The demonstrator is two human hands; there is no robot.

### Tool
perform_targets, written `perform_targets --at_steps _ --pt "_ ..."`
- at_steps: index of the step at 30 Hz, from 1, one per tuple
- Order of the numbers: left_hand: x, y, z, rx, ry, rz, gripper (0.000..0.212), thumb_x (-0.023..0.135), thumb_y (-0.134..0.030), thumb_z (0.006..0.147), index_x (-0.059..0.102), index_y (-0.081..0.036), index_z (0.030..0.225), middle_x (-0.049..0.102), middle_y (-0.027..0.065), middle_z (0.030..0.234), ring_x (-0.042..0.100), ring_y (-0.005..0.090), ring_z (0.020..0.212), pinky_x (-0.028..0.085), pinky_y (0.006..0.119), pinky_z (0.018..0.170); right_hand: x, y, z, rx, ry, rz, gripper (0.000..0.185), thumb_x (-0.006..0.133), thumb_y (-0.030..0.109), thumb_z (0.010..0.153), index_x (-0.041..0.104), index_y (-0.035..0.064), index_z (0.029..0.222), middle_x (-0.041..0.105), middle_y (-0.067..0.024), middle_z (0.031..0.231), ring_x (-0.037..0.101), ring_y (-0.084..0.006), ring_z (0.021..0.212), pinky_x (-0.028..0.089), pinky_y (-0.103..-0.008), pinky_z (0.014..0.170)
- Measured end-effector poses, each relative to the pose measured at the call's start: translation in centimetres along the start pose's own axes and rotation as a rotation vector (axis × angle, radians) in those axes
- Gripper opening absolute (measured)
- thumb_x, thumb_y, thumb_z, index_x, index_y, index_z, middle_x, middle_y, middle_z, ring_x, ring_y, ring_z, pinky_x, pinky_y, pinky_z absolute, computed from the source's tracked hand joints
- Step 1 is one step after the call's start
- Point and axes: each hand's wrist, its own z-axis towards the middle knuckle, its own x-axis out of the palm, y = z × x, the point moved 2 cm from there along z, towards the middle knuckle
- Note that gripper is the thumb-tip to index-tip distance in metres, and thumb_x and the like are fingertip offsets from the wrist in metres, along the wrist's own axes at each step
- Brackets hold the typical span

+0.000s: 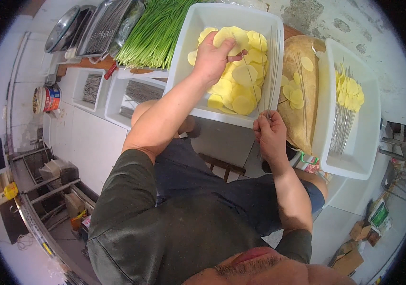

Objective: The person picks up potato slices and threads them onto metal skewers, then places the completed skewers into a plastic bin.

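My left hand [214, 57] holds thin yellow slices [237, 38], probably potato, over a white plastic tub [185, 71] of loose slices [242, 103]. In my right hand [270, 130], below the tub's near right corner, is a bunch of thin metal skewers [273, 78] that point up along the tub's right side. One skewer stands apart from the bunch and leans over the loose slices, with a slice [244, 75] around or behind it; I cannot tell which. At the right, another white tub [372, 142] holds skewers threaded with yellow slices [349, 92].
A brown sack-like surface [295, 121] with stray slices and skewers lies between the tubs. Left of the main tub are green garlic chives or similar stalks [153, 35] and a metal tray [103, 30] of skewers. Lower white bins [101, 85] hold more skewers. A red handle [110, 71] juts out.
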Motion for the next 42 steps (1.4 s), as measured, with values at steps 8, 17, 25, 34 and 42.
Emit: perform_targets --at_steps 8,17,25,34,42 --pt "0.2 -0.6 -0.2 -0.018 0.008 0.045 0.024 0.053 -0.013 0.095 0.048 0.000 0.115 0.062 0.0130 0.109 0.068 0.0264 0.089 0.058 0.032 0.074 0.1 0.3 0.1 0.002 0.004 -0.023 0.010 0.051 0.010 0.092 0.049 0.0020 0.098 0.053 0.0002 0.074 0.048 -0.0063 0.063 0.038 -0.0213 0.055" --pt "0.4 0.8 -0.4 -0.038 0.069 0.011 0.021 0.056 -0.011 0.092 0.055 0.000 0.110 0.064 0.0081 0.104 0.065 0.0166 0.090 0.055 0.030 0.077 0.2 1.5 0.7 -0.040 0.027 -0.019 0.008 0.050 0.010 0.093 0.050 0.0038 0.098 0.055 -0.0001 0.075 0.046 -0.0057 0.062 0.038 -0.0207 0.055" --pt "1.2 1.5 -1.5 -0.108 0.143 -0.087 0.025 0.060 -0.012 0.090 0.057 -0.001 0.113 0.064 0.0064 0.102 0.064 0.0154 0.088 0.055 0.028 0.074 -0.3 0.7 1.0 -0.032 0.005 -0.014 0.009 0.051 0.010 0.093 0.050 0.0035 0.098 0.057 -0.0014 0.076 0.047 -0.0058 0.062 0.038 -0.0209 0.056" --pt "1.1 1.9 -1.9 -0.200 0.110 0.031 0.025 0.062 -0.013 0.089 0.059 -0.001 0.111 0.065 0.0061 0.101 0.065 0.0154 0.086 0.055 0.029 0.071 0.0 0.9 1.1 -0.031 0.005 0.017 0.009 0.050 0.009 0.094 0.050 0.0030 0.100 0.058 -0.0018 0.076 0.047 -0.0054 0.060 0.038 -0.0200 0.055" --pt "1.3 2.6 -2.2 -0.238 0.217 0.110 0.023 0.060 -0.005 0.088 0.061 0.001 0.110 0.069 0.0052 0.093 0.066 0.0136 0.082 0.055 0.027 0.072 -0.4 1.1 1.2 -0.039 0.000 0.040 0.008 0.051 0.010 0.095 0.050 0.0040 0.099 0.057 -0.0015 0.075 0.046 -0.0051 0.058 0.036 -0.0195 0.053"
